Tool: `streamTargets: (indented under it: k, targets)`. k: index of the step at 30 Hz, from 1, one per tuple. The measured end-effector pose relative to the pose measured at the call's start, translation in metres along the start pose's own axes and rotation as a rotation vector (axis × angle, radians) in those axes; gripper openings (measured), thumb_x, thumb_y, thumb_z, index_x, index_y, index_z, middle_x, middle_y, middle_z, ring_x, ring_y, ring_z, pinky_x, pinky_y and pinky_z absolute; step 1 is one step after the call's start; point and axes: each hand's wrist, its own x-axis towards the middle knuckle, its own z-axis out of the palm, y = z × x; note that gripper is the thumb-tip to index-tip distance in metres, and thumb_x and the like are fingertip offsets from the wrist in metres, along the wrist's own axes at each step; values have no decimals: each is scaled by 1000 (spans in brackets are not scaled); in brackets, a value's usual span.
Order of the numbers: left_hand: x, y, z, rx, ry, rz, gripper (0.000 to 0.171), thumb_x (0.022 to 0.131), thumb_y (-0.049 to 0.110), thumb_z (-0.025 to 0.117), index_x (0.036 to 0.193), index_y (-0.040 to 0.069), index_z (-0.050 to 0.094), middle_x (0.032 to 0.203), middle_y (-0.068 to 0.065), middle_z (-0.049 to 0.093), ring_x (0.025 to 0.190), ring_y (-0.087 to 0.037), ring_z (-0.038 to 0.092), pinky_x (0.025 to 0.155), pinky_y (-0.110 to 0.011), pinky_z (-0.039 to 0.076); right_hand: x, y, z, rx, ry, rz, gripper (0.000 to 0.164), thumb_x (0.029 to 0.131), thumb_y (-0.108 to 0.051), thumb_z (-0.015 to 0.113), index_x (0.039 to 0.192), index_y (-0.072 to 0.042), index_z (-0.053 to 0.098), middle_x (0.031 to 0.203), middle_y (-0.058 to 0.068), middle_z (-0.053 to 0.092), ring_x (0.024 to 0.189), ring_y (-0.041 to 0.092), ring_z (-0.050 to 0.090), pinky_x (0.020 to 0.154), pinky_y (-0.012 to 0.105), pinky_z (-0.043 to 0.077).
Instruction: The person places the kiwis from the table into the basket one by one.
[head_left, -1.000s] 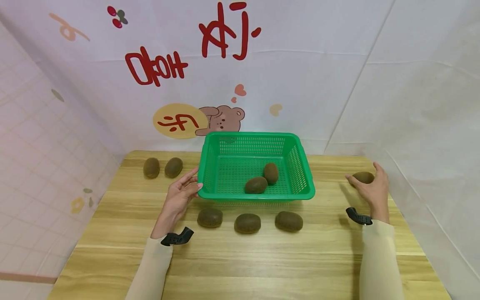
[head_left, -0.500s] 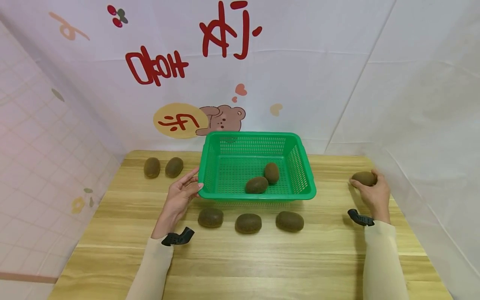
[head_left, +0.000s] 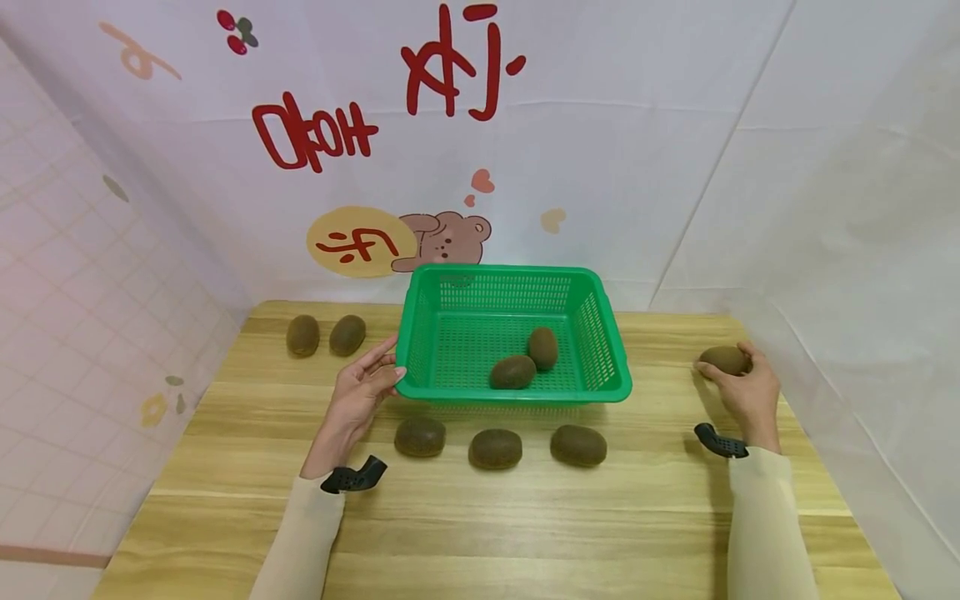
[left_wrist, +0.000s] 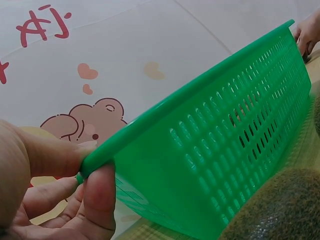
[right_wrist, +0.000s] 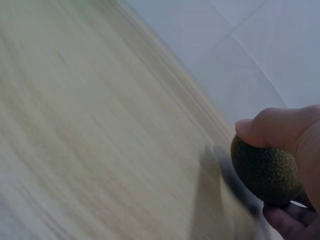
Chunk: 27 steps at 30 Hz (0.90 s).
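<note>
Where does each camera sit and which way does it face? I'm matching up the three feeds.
Head: worn on the head, looking forward and down at the green basket, both forearms and hands showing.
Left wrist: beside the left hand, whose thumb and fingers pinch the basket's rim.
Right wrist: by the right hand, facing the wooden table; fingers grip a kiwi.
Shared: head and left wrist both show the basket; head and right wrist the held kiwi.

A light wooden plank bench [head_left: 525, 517] stands before a white cloth backdrop [head_left: 637, 150] with red letters and a brown cartoon bear [head_left: 448, 237].
</note>
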Motion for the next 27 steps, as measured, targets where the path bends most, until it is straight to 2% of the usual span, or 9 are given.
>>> streamTargets:
  k: [7,10,13,15,17,20,24,27]
  targets:
    - [1,-3,-1,5,0,18,64,98,-3,64,157,11,44,113,1,59,81,-4,63,66,-17,55,-1,-3,3,0,-11,-14,102,90,-55,73,166,-14,19,162,27,33,140,49,41,103,58,46]
    - [2,-3,-1,6,-1,21,65,98,-3,65,157,11,43,112,2,59,81,-3,62,66,-17,55,-2,-7,4,-4,1,-37,100,89,-54,74,165,-15,22,160,26,37,137,46,45,94,40,51]
    - [2,-4,-1,11,-1,20,65,98,-3,65,157,10,42,113,2,58,80,-3,61,66,-16,55,-4,-12,4,-2,16,-60,96,89,-51,76,164,-16,26,157,24,42,134,42,48,83,21,45]
    - [1,-4,-1,16,0,18,65,98,-2,65,157,11,42,114,2,57,80,-3,61,66,-16,54,-6,-15,5,0,25,-71,94,89,-49,76,163,-16,29,156,24,45,132,39,50,80,14,41]
    - [1,-5,-1,18,1,16,64,98,-2,65,157,11,43,115,2,57,79,-3,61,66,-16,54,-7,-18,6,7,31,-73,93,89,-48,77,163,-16,30,156,22,45,131,38,51,83,15,43]
    - [2,-5,0,12,7,13,64,98,-3,65,157,10,43,113,2,57,79,-3,61,66,-16,54,-8,-23,7,20,32,-80,92,89,-47,77,163,-17,31,156,21,46,131,37,52,93,24,48]
    - [3,-3,0,4,12,11,64,97,-3,65,157,9,43,110,3,59,78,-3,61,65,-16,54,-11,-33,9,35,29,-103,91,89,-46,78,162,-17,32,157,20,45,134,38,52,104,38,50]
    - [3,-2,0,8,5,13,64,98,-3,65,157,8,42,111,3,58,79,-3,61,65,-16,54,-13,-41,9,42,30,-123,92,88,-47,79,162,-18,32,157,19,45,135,37,51,107,39,50]
